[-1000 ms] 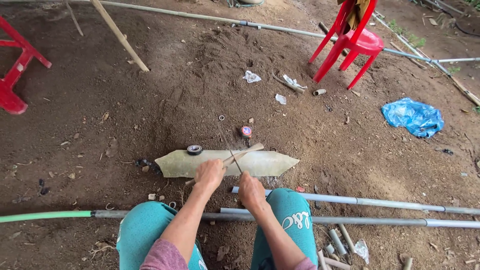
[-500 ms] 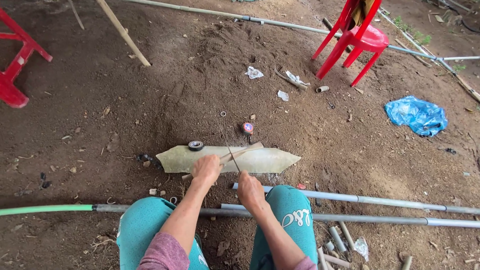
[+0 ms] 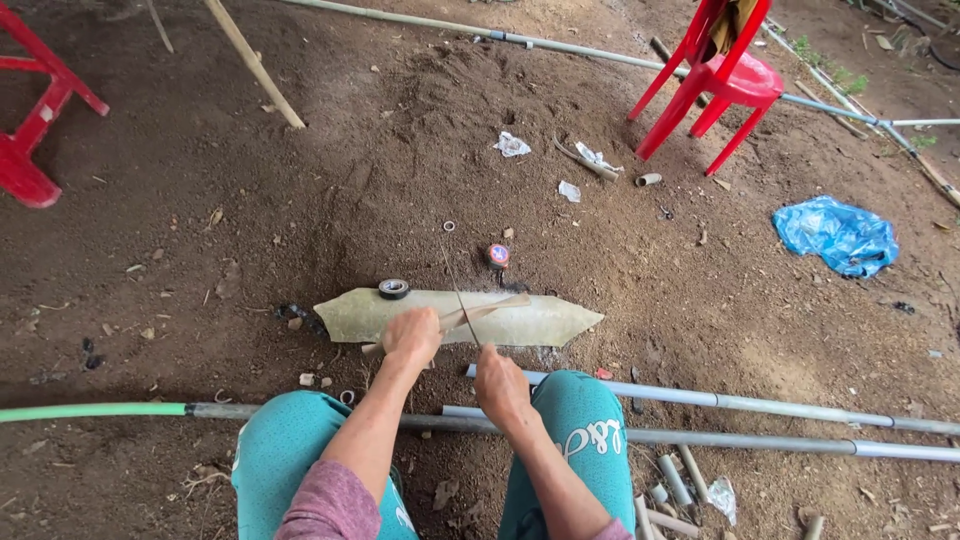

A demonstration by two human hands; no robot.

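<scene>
Little has shifted since the earlier frame: left hand (image 3: 412, 335) stays clenched in a grip on a bamboo strip (image 3: 490, 309), pinning it against the pale board (image 3: 540, 322). Right hand (image 3: 497, 380) pinches a thin wire (image 3: 458, 290) just beside it; beyond lies a tape roll (image 3: 393, 289).

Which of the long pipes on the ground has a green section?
The pipe running under the knees: its left end is green. The grey pipe to the right and the far pipe show no green.
</scene>
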